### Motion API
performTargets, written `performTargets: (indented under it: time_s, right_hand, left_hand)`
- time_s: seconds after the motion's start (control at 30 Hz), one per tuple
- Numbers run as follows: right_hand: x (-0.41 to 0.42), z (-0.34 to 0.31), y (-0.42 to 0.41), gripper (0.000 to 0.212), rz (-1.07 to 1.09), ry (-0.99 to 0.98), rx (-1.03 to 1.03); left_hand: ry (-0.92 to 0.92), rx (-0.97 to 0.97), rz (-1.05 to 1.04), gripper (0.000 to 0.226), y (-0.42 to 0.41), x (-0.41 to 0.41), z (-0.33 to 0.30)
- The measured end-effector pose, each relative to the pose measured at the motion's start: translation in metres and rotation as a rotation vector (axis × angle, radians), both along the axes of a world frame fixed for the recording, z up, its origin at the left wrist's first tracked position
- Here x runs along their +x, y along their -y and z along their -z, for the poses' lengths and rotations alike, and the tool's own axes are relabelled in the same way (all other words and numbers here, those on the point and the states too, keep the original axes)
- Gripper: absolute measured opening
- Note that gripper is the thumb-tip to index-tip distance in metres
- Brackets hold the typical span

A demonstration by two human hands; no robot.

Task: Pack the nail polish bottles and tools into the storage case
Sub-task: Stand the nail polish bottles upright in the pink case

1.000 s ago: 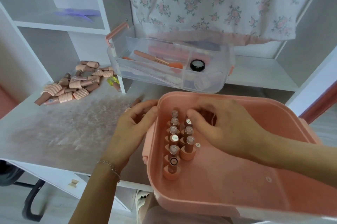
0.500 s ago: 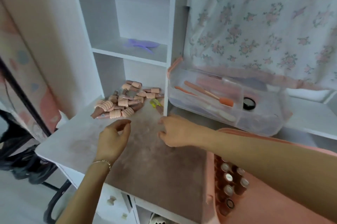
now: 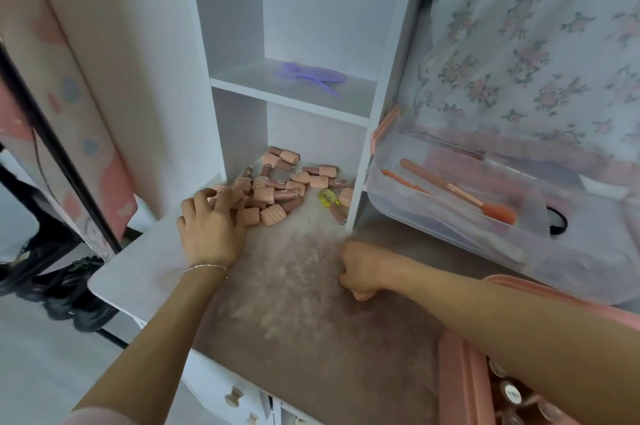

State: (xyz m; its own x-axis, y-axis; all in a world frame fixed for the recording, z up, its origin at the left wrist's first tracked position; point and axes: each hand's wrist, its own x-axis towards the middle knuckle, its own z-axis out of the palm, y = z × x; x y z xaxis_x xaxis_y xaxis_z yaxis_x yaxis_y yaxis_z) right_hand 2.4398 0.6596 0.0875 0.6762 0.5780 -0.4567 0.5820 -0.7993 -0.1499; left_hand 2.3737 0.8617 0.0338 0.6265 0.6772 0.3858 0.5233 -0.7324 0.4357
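While left hand [image 3: 211, 230] grips piled bottles [image 3: 277, 189], right hand [image 3: 360, 268] fisted (empty), mid-table [image 3: 138, 262]

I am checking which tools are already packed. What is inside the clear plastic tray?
Inside the clear tray lie a long brush with an orange tip and a thin orange stick. The frosted wall hides most other contents.

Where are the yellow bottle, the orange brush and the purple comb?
yellow bottle [image 3: 327, 197]: head view, on its yellow body.
orange brush [image 3: 498, 210]: head view, on its orange head, inside the clear tray.
purple comb [image 3: 311, 75]: head view, on its middle, on the shelf.
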Motion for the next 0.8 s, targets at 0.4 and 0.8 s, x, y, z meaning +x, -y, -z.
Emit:
performTargets:
  time_s: [0.4, 0.8]
  right_hand:
    - [-0.012, -0.014, -0.008, 0.011, -0.047, -0.125, 0.486]
    - [-0.065, -0.071, 0.035, 0.012, 0.011, -0.445, 0.986]
  left_hand:
    - [-0.010, -0.052, -0.091, 0.029, -0.010, -0.012, 0.005]
    - [0.781, -0.515, 0.148, 0.022, 0.065, -0.062, -0.067]
